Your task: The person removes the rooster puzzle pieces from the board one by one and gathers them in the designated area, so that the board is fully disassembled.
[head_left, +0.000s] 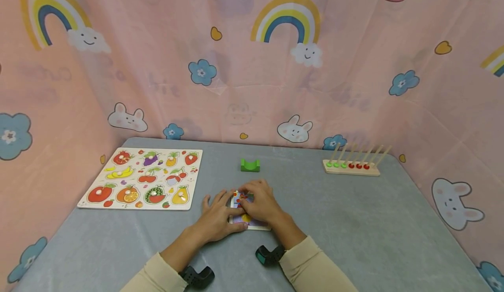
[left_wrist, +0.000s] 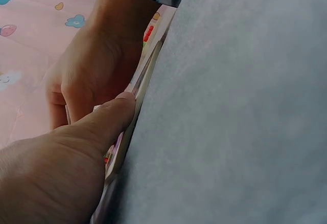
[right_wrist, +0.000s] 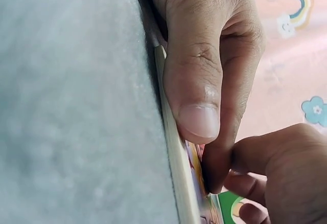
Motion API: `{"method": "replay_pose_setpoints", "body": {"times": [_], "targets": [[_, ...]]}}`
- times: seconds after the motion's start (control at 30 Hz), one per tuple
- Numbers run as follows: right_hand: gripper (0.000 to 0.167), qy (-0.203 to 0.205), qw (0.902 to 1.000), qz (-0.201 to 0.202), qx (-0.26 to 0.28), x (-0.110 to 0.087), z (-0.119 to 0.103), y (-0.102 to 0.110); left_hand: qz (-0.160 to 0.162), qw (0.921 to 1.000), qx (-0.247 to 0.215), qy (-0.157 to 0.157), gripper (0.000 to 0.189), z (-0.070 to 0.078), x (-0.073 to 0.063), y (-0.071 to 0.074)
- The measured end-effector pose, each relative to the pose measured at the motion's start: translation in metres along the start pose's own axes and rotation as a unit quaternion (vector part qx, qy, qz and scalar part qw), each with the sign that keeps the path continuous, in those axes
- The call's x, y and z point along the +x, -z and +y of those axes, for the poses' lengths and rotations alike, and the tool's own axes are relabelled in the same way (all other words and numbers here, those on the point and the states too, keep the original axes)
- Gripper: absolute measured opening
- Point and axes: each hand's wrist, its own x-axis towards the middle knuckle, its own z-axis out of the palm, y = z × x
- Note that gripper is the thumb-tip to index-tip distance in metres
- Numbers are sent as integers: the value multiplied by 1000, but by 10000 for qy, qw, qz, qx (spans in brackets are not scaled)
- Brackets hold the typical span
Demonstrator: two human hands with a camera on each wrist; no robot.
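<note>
A small picture board (head_left: 257, 227) with a pale rim and a colourful printed face lies in the middle of the table, partly hidden under both hands. My left hand (head_left: 218, 217) rests over its left side with fingers extended. In the right wrist view, the left thumb (right_wrist: 196, 88) presses along the near edge and the index fingertip touches the printed face. Over the upper right part is my right hand (head_left: 260, 200), fingers bent down and thumb close to the index finger. I cannot tell whether they pinch a piece. In the left wrist view, the right fingertips are hidden.
A fruit peg puzzle (head_left: 134, 186) lies on the left of the table. Behind the board stands a green notched block (head_left: 250, 166). At the back right is a wooden bead counter (head_left: 351, 169) with upright rods and green and red beads. A printed pink curtain (head_left: 244, 104) encloses the table.
</note>
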Motion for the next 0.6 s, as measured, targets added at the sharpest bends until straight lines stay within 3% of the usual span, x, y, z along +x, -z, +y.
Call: {"method": "replay_pose_setpoints", "body": {"times": [0.2,0.43,0.6], "targets": [[27,149,9996,-212,98,2,0,3,-25,9999,100,23,48,-1,0,1],[33,-540,9925,-378,1029,5,-5,21,-42,10000,34,-22,49,-1,1,-1],[34,-849,9870,-393,1311,4,-9,35,-55,10000,18,33,48,-1,1,-2]]}}
